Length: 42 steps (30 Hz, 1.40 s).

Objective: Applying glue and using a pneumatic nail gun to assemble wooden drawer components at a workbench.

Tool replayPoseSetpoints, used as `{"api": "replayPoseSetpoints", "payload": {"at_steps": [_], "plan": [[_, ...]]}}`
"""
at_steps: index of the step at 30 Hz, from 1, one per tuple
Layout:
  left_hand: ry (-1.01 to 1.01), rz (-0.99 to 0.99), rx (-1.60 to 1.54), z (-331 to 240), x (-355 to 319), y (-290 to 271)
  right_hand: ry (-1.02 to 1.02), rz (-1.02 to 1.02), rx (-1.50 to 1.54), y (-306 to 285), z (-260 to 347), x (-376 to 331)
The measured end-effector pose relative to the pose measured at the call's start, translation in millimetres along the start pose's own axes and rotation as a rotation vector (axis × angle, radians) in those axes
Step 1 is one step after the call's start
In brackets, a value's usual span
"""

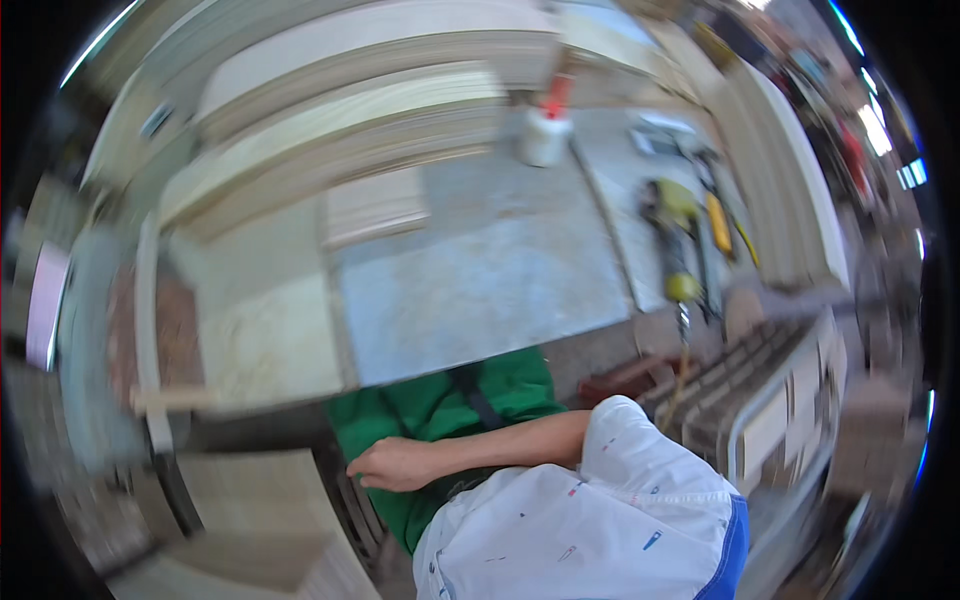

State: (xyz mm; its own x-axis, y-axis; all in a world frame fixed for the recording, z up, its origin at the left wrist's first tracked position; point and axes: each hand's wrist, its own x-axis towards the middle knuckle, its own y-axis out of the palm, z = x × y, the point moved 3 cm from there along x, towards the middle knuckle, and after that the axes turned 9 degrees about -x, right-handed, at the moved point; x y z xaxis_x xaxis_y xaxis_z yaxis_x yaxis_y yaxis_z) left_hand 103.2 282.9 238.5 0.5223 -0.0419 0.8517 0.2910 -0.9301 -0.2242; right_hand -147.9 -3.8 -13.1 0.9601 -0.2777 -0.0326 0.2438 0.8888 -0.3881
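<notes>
My right arm, in a white sleeve, reaches across my body toward the left. At its end my right hand hangs over the left edge of a green apron, below the workbench's front edge. Its fingers are curled in, and whatever they may hold is hidden. Next to the fingertips are the edges of upright boards under the bench. My left hand does not show. Above the arm lies the bench's greyish-blue top, with a short stack of small wooden panels on it.
Long stacked boards fill the bench's back. A white bottle with a red top stands beside them. To the right lie a green-and-black power drill with a long bit and a yellow-handled tool. A slatted crate stands nearer right.
</notes>
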Motion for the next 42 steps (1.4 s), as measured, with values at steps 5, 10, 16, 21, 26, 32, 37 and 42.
{"api": "replayPoseSetpoints", "payload": {"at_steps": [5, 10, 16, 21, 26, 32, 37, 42], "plan": [[-0.287, 1.101, -0.549, -75.6, -142.7, 222.5, 0.109, -0.363, 0.011, -54.6, -10.0, -40.7], [-0.180, 1.498, -1.021, -209.2, -248.7, 298.4, 0.375, -0.919, -0.178, -105.1, -20.3, -138.7], [0.179, 1.991, -1.287, -287.0, -301.4, 283.4, 0.790, -1.644, -0.124, -99.2, 88.0, -306.5], [0.311, 2.070, -1.475, -275.1, -324.4, 274.5, 0.856, -2.022, 0.020, -59.3, 128.8, -346.5], [0.228, 2.049, -1.395, -250.9, -315.8, 279.5, 0.770, -1.821, 0.156, -65.1, 68.8, -321.3], [0.073, 1.836, -1.153, -201.6, -281.2, 289.1, 0.531, -1.490, 0.246, -153.1, 13.6, -240.3], [0.122, 1.682, -0.945, -185.5, -243.6, 314.0, 0.445, -1.278, 0.239, -166.8, -40.2, -176.8], [0.096, 1.529, -0.874, -187.1, -222.1, 343.0, 0.417, -1.271, 0.189, -159.9, -71.2, -163.2]]}}
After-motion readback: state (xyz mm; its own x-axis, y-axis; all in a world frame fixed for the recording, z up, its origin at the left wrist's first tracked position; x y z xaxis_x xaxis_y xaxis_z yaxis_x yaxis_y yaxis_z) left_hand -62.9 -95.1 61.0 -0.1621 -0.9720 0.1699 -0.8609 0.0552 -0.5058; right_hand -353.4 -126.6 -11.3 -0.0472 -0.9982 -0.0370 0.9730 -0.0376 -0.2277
